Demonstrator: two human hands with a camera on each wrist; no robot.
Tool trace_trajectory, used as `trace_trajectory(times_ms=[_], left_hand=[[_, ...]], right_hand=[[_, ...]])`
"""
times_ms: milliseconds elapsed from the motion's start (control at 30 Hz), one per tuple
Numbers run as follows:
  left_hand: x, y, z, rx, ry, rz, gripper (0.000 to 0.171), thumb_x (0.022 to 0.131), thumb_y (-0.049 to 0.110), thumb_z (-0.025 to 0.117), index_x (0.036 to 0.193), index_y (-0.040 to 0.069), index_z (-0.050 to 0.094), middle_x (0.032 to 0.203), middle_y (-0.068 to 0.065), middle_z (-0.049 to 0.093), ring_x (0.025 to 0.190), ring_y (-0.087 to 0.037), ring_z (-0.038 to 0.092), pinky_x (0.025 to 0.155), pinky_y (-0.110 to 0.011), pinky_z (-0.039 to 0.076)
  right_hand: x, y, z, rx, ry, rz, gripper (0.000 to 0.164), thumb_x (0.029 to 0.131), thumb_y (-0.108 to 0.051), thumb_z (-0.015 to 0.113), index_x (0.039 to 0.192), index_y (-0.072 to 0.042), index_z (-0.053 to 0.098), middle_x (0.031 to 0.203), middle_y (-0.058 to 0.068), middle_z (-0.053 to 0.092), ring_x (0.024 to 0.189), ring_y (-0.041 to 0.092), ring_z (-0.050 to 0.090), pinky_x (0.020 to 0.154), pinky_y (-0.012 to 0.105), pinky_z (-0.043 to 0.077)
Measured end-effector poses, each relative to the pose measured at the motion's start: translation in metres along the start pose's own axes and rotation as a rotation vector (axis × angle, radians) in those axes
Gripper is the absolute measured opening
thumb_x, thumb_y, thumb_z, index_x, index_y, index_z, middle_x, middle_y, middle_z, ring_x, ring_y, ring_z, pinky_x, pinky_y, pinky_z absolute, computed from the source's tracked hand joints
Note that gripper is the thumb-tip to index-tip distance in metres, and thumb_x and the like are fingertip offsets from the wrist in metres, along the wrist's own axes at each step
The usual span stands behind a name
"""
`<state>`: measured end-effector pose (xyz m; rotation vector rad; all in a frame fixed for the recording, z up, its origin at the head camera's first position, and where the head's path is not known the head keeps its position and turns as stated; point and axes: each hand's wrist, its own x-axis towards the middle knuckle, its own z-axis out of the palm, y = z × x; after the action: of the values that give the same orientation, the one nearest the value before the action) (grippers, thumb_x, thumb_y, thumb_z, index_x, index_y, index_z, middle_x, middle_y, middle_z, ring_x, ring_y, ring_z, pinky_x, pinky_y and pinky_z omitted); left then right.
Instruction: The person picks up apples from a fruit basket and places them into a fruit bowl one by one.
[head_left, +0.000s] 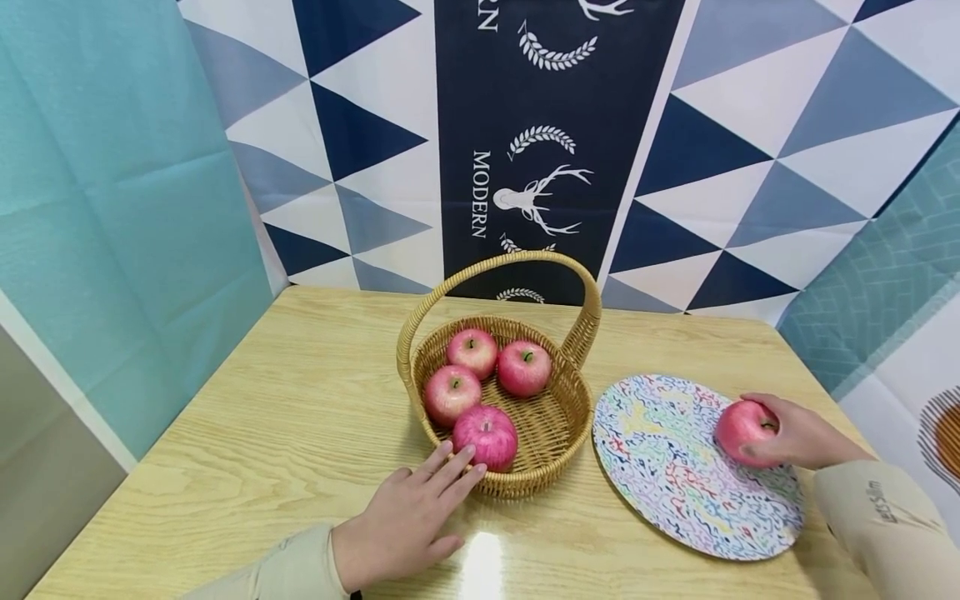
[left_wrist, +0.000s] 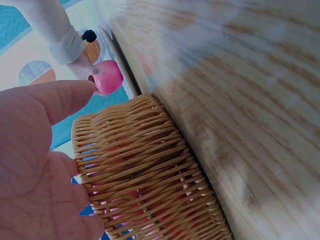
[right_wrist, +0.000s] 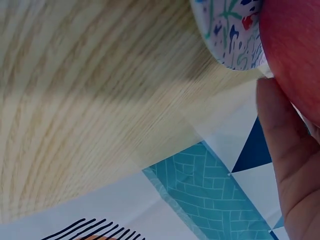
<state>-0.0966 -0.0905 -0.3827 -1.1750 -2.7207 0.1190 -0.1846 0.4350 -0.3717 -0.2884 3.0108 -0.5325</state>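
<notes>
My right hand [head_left: 804,432] grips a pink-red apple [head_left: 738,428], fingers over its far side and thumb at its near side. It overlaps the right part of a round board [head_left: 637,483] with a multicoloured squiggle pattern. In the right wrist view, the apple [right_wrist: 295,55] fills the upper right corner, with fingers curving under it. My left hand [head_left: 408,521] lies with straight fingers at the near rim of a wicker basket [head_left: 525,482], fingertips close to a darker pink apple [head_left: 491,446]. Several apples sit in the basket's left and back.
The basket's tall arched handle [head_left: 517,257] rises over the apples. Everything stands on a light wood table [head_left: 300,400]. A patterned cloth [head_left: 375,167] hangs behind the back edge, with teal sheets [head_left: 112,208] at the left side.
</notes>
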Motion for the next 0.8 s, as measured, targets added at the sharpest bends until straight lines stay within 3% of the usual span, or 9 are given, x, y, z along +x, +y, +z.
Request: trace_trajectory(times_ms=[133, 233, 367, 433, 500, 567, 667, 733, 800], left_hand=[[0.001, -0.001, 0.0, -0.009, -0.008, -0.001, 0.075, 0.087, 0.052, 0.062, 0.147, 0.014, 0.039, 0.15, -0.006, 0.039, 0.136, -0.026, 0.037, 0.075, -0.036, 0.051], [0.001, -0.001, 0.0, -0.014, -0.015, 0.0, 0.075, 0.087, 0.051, 0.062, 0.147, 0.014, 0.038, 0.15, -0.006, 0.039, 0.136, -0.026, 0.037, 0.075, -0.036, 0.051], [0.001, -0.001, -0.001, -0.015, -0.022, 0.001, 0.075, 0.087, 0.052, 0.062, 0.148, 0.014, 0.038, 0.15, -0.006, 0.039, 0.136, -0.026, 0.037, 0.075, -0.035, 0.051], [0.001, -0.001, -0.001, -0.016, -0.022, 0.002, 0.075, 0.087, 0.052, 0.061, 0.148, 0.014, 0.038, 0.15, -0.006, 0.038, 0.137, -0.026, 0.036, 0.075, -0.035, 0.051], [0.001, -0.001, -0.001, -0.015, -0.02, 0.003, 0.075, 0.087, 0.052, 0.061, 0.148, 0.014, 0.037, 0.15, -0.006, 0.038, 0.137, -0.026, 0.036, 0.075, -0.035, 0.051], [0.002, -0.001, -0.001, -0.018, -0.016, 0.004, 0.075, 0.087, 0.052, 0.061, 0.148, 0.014, 0.038, 0.15, -0.006, 0.039, 0.137, -0.026, 0.036, 0.075, -0.034, 0.051], [0.002, -0.001, 0.0, -0.024, -0.018, 0.003, 0.075, 0.088, 0.052, 0.061, 0.148, 0.014, 0.037, 0.15, -0.006, 0.038, 0.137, -0.026, 0.036, 0.076, -0.035, 0.051], [0.002, -0.001, -0.001, -0.029, -0.022, 0.001, 0.075, 0.088, 0.052, 0.061, 0.148, 0.014, 0.037, 0.15, -0.006, 0.038, 0.137, -0.026, 0.036, 0.076, -0.036, 0.051], [0.001, -0.002, -0.001, -0.032, -0.022, 0.001, 0.075, 0.088, 0.051, 0.061, 0.148, 0.014, 0.037, 0.15, -0.006, 0.038, 0.137, -0.027, 0.036, 0.076, -0.036, 0.051]], right_hand=[[0.0, -0.002, -0.002, 0.022, 0.02, -0.028, 0.083, 0.072, -0.031, 0.08, 0.131, 0.013, 0.041, 0.109, 0.029, 0.057, 0.093, 0.038, 0.055, 0.064, 0.034, 0.05], [0.003, -0.01, -0.006, 0.024, 0.082, -0.069, 0.086, 0.073, -0.028, 0.08, 0.135, 0.013, 0.037, 0.12, 0.037, 0.05, 0.104, 0.05, 0.049, 0.076, 0.052, 0.051], [0.009, -0.034, -0.013, 0.069, 0.174, -0.086, 0.09, 0.074, -0.025, 0.08, 0.142, 0.009, 0.031, 0.134, 0.041, 0.035, 0.119, 0.06, 0.031, 0.084, 0.075, 0.031], [0.011, -0.047, -0.014, 0.154, 0.219, -0.081, 0.091, 0.077, -0.023, 0.078, 0.148, 0.002, 0.026, 0.139, 0.038, 0.033, 0.123, 0.06, 0.027, 0.088, 0.076, 0.026], [0.012, -0.059, -0.011, 0.282, 0.274, -0.087, 0.087, 0.083, -0.02, 0.074, 0.152, -0.007, 0.022, 0.144, 0.033, 0.032, 0.131, 0.052, 0.025, 0.102, 0.067, 0.023], [0.014, -0.068, -0.006, 0.399, 0.33, -0.106, 0.083, 0.087, -0.015, 0.07, 0.154, -0.016, 0.021, 0.147, 0.018, 0.037, 0.138, 0.033, 0.027, 0.112, 0.044, 0.022], [0.02, -0.08, 0.002, 0.498, 0.379, -0.182, 0.079, 0.087, -0.006, 0.067, 0.153, -0.019, 0.025, 0.14, -0.009, 0.044, 0.13, 0.0, 0.033, 0.102, 0.009, 0.021], [0.024, -0.087, 0.006, 0.514, 0.382, -0.229, 0.079, 0.085, -0.003, 0.068, 0.152, -0.017, 0.028, 0.132, -0.021, 0.044, 0.12, -0.011, 0.035, 0.094, 0.003, 0.024], [0.028, -0.094, 0.011, 0.523, 0.377, -0.268, 0.079, 0.084, -0.001, 0.069, 0.151, -0.014, 0.03, 0.129, -0.023, 0.044, 0.117, -0.013, 0.036, 0.093, 0.003, 0.025]])
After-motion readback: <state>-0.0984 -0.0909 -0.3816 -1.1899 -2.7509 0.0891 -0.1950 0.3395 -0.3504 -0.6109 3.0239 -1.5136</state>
